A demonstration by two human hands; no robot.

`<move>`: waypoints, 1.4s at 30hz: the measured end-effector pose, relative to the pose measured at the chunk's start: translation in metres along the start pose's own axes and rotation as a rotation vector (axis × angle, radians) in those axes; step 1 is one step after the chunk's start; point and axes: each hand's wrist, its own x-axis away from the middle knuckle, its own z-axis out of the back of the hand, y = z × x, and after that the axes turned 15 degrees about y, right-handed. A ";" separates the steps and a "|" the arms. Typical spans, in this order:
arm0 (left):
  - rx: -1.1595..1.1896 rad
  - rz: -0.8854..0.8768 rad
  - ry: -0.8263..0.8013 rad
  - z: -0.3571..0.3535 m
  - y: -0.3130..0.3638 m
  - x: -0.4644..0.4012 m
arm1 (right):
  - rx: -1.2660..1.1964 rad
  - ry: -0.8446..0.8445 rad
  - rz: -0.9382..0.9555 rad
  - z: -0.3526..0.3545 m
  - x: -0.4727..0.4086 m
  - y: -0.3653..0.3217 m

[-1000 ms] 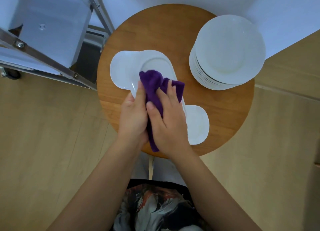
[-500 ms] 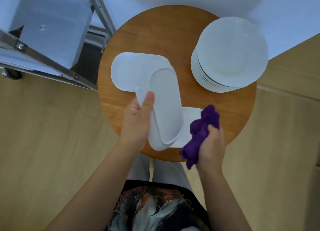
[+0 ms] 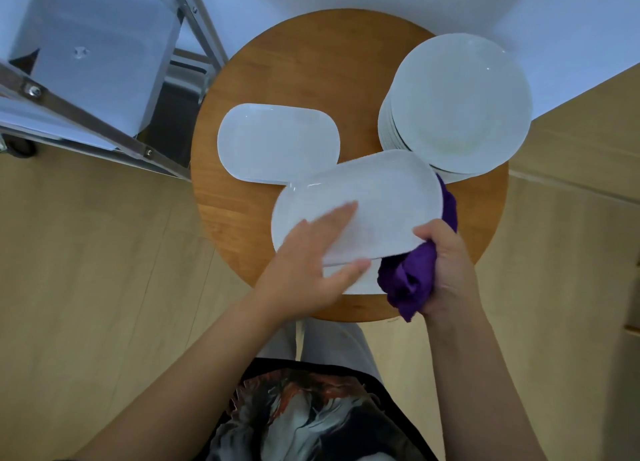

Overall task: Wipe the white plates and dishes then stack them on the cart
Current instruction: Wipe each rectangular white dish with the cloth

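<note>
My left hand (image 3: 308,266) pinches the near left edge of a white oblong dish (image 3: 367,201), fingers on top and thumb below. The dish is held flat and crosswise above the round wooden table (image 3: 311,59). My right hand (image 3: 446,270) grips a bunched purple cloth (image 3: 412,280) against the dish's right end, and part of the cloth runs under that end. A second oblong dish (image 3: 277,142) lies on the table behind it. A third dish (image 3: 356,282) shows partly under the held one. A stack of several round white plates (image 3: 457,104) stands at the table's right.
The cart (image 3: 90,48), with a pale shelf and metal frame bars, stands at the upper left beside the table. Wooden floor surrounds the table, and a white wall or surface lies beyond it. My legs are just below the table's near edge.
The dish in my left hand has swung from a tilted, lengthwise hold to flat and crosswise. My right hand has brought the cloth from beside the table to the dish's right end.
</note>
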 end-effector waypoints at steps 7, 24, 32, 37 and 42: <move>0.798 0.880 0.248 0.028 -0.026 -0.026 | 0.038 -0.102 -0.131 0.027 -0.003 -0.007; 0.860 0.641 0.161 0.026 -0.005 -0.026 | 1.013 0.259 0.830 -0.054 -0.018 0.040; 0.880 0.645 0.217 0.039 -0.026 -0.029 | 1.007 -0.261 1.059 -0.088 0.018 0.068; 0.975 0.746 0.227 0.056 -0.047 -0.032 | 0.936 -0.493 1.127 -0.090 0.027 0.081; 1.030 0.818 0.222 0.076 -0.072 -0.040 | 1.012 -0.543 1.209 -0.085 0.021 0.090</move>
